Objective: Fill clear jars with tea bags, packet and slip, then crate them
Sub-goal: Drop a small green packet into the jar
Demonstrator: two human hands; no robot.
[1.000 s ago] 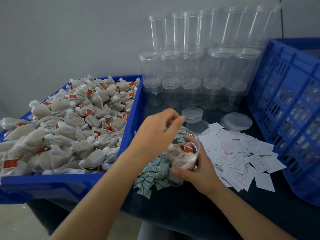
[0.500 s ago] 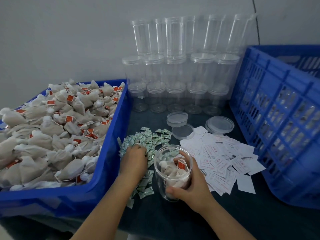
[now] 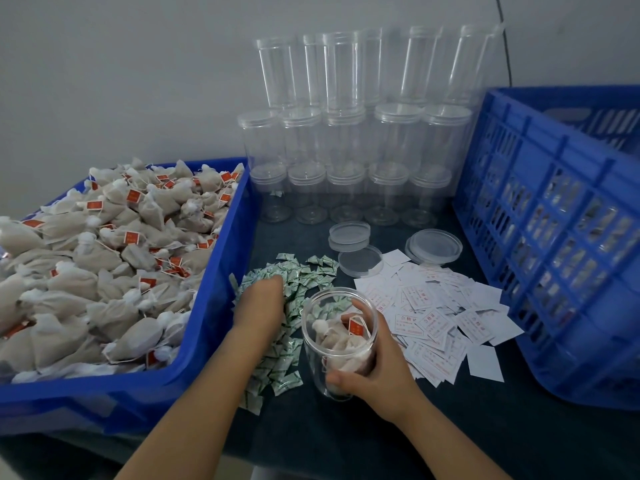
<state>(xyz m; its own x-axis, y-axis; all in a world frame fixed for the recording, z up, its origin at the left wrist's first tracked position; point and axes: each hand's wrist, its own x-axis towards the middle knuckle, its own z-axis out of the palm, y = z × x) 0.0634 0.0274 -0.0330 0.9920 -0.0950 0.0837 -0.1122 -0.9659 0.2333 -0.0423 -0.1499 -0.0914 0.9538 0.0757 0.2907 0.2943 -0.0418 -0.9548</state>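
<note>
Gripping the open jar [image 3: 339,344] of tea bags [image 3: 341,336] at near centre, the right hand [image 3: 372,372] wraps it; left hand [image 3: 258,303] rests on packets [image 3: 294,289], its fingertips hidden, grasp undeterminable.

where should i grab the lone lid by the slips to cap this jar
Take the lid by its rim, coming from above with thumb and fingers on opposite edges. It lies flat and shallow on the table, so only the thin rim offers a hold. Its right edge meets the slips, so the left side looks clearer.
</note>
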